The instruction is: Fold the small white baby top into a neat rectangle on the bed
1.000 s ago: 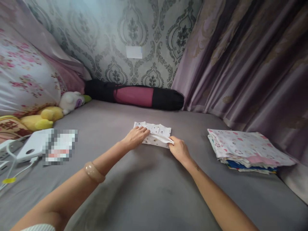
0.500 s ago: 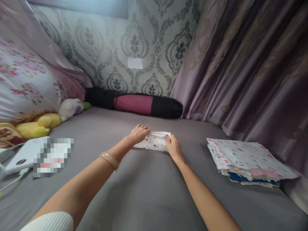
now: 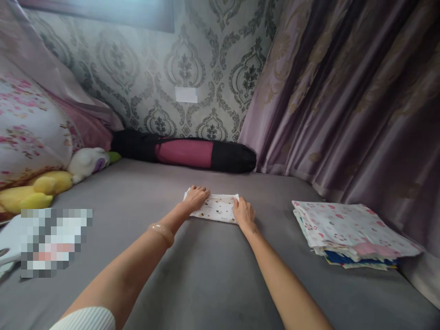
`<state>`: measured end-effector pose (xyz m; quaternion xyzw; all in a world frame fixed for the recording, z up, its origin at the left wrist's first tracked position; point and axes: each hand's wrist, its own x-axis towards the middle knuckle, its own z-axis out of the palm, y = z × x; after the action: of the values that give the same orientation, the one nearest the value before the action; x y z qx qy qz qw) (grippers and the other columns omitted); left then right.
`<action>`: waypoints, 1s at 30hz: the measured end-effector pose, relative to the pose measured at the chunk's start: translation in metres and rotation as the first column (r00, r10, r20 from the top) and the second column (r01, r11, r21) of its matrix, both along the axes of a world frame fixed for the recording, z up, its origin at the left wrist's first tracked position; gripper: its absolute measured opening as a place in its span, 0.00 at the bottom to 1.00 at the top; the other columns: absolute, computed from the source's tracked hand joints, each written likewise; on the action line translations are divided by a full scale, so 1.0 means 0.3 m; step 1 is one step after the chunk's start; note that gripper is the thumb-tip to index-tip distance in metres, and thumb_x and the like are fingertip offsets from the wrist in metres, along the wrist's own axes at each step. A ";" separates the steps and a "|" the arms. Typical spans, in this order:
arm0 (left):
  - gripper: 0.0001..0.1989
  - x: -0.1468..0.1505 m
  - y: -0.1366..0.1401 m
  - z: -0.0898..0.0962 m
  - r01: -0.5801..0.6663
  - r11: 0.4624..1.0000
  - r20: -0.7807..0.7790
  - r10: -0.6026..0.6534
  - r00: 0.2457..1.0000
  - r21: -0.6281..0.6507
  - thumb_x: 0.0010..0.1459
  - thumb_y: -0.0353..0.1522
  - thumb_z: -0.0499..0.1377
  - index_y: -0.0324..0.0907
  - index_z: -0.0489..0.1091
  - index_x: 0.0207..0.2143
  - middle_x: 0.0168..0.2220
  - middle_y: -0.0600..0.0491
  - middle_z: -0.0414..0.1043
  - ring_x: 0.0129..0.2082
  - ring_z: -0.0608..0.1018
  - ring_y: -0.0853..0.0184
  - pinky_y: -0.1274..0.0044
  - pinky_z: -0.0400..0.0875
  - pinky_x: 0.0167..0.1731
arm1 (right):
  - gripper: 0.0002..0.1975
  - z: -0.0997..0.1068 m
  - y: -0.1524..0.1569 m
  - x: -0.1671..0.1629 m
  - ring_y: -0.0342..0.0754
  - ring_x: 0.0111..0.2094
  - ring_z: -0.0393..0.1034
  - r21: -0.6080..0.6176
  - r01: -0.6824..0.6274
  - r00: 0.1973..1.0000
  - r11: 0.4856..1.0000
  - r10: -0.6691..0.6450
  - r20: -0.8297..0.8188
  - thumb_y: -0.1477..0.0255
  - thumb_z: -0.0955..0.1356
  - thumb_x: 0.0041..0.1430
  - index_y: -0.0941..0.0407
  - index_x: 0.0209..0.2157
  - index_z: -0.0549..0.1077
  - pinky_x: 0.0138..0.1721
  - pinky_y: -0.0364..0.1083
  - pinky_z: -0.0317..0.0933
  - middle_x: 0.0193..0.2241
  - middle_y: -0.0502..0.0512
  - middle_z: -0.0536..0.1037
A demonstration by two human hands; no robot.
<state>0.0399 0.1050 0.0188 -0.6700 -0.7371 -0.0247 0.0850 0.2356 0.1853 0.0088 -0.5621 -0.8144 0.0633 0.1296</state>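
A small white printed cloth, folded into a narrow strip, lies on the grey bed sheet in front of me. My left hand rests flat on its left end, fingers spread. At the strip's right end my right hand presses down on the cloth, palm down. Neither hand lifts the cloth. A pale bangle sits on my left wrist.
A stack of folded printed cloths lies to the right by the purple curtain. A black and maroon roll bag lies against the wall. Yellow and white plush toys and a floral pillow are at the left.
The cloth's near edge, held by my right hand, has been folded over, making a narrower strip. Both hands now press flat on its ends. The view has tilted slightly.
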 end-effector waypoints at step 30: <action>0.25 0.086 -0.116 -0.143 -0.229 0.970 0.146 0.215 0.966 0.083 0.67 0.38 0.42 0.40 0.58 0.63 0.65 0.43 0.55 0.64 0.58 0.54 0.58 0.52 0.61 | 0.26 -0.049 -0.158 -0.148 0.53 0.67 0.42 0.036 -0.536 0.844 0.844 0.534 0.038 0.66 0.51 0.68 0.52 0.65 0.55 0.64 0.60 0.34 0.66 0.52 0.54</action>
<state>0.0658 0.0701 -0.0241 -0.5748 -0.8095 -0.0973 0.0699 0.1911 0.1378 -0.0058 -0.3105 -0.9416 0.0711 0.1089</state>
